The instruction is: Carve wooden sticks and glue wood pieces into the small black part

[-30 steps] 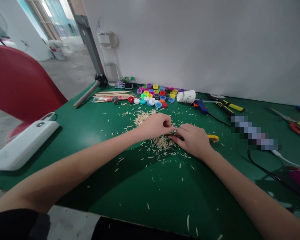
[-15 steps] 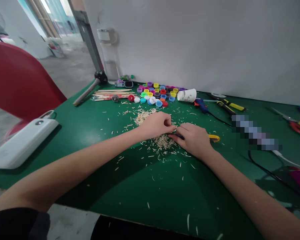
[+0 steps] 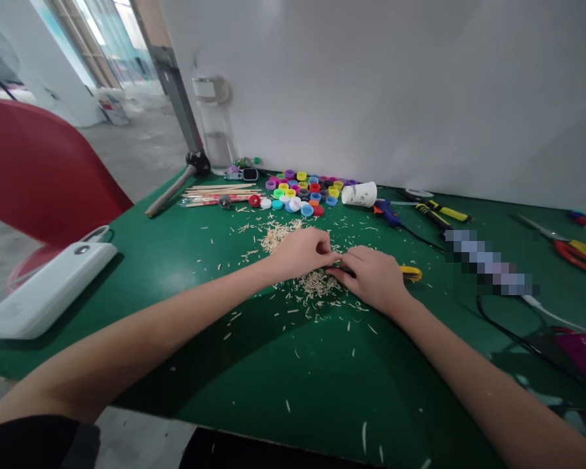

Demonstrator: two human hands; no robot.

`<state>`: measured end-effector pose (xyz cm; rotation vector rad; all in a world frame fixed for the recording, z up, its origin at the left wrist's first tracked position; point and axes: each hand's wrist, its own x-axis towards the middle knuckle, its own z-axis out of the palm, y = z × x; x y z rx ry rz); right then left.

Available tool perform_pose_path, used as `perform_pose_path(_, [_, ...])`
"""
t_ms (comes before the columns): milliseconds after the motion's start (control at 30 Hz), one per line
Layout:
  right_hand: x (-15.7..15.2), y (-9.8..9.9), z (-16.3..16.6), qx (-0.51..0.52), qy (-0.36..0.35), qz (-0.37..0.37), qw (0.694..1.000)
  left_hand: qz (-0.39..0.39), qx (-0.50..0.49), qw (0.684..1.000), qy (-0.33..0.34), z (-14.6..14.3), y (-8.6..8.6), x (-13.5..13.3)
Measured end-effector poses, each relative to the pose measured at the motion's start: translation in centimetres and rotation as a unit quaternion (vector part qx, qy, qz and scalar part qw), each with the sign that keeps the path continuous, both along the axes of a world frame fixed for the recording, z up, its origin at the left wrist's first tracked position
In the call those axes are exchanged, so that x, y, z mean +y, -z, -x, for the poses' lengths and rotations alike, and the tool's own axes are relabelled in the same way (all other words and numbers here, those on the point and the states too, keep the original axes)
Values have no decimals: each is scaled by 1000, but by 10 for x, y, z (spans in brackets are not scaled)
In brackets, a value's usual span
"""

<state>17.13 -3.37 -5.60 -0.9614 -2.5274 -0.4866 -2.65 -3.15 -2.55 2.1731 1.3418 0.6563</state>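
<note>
My left hand point(image 3: 300, 253) rests on the green table point(image 3: 185, 273) with its fingers curled in a pinch over a pile of pale wood shavings point(image 3: 315, 284); what it pinches is too small to name. Touching it from the right, my right hand point(image 3: 371, 277) is closed round a yellow-handled utility knife point(image 3: 411, 273), whose yellow end sticks out past the hand. The knife's tip meets the left fingertips. Shavings lie scattered all round both hands.
Behind the hands lie several coloured bottle caps point(image 3: 300, 190), wooden sticks point(image 3: 219, 190), a tipped paper cup point(image 3: 360, 193), a glue gun point(image 3: 387, 212), a hammer point(image 3: 173, 185) and a clear bottle point(image 3: 215, 130). A white power bank point(image 3: 46, 290) lies left; scissors point(image 3: 573, 247) and cables lie right.
Both hands stay together over the shavings with almost no movement. The whole view has shifted slightly as my head moved.
</note>
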Motion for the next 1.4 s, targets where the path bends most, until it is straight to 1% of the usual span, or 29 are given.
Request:
perform_pose_path(300, [-7,-4,-4,26,-19,1,999,7,12,999,-31,9,3,7])
perform_pose_path(467, [-17,-12,-19,35,-18,11,999,18,18,999,-41,12,1,5])
perform_pose_path(600, [-33,-25,-35,35,-3,-33,999,27,14,999,-40,13,2,3])
perform_pose_path(733, [-63,-33,-50,20,6,-113,993,34,8,999,-40,14,3,2])
perform_pose_path(800, [-83,-31,-60,23,13,-156,987,33,6,999,-41,14,3,2])
perform_pose_path(900, [-114,-23,-78,38,37,-208,977,31,2,999,-43,14,4,1])
perform_pose_path(967, [-129,-17,-88,28,45,-226,973,32,0,999,-42,13,4,1])
perform_pose_path(1033, [-137,-14,-92,24,65,-225,972,33,-1,999,-37,12,4,0])
perform_pose_path(1100, [-135,-14,-88,29,76,-230,970,33,-2,999,-33,11,4,0])
perform_pose_path(1167, [-126,-18,-79,29,75,-221,972,33,-1,999,-29,9,5,0])
perform_pose_path(1267, [-102,-26,-63,14,81,-208,975,32,2,999,-26,8,6,1])
perform_pose_path(1400, [-63,-31,-49,-58,132,-223,964,27,6,999,-27,9,6,2])
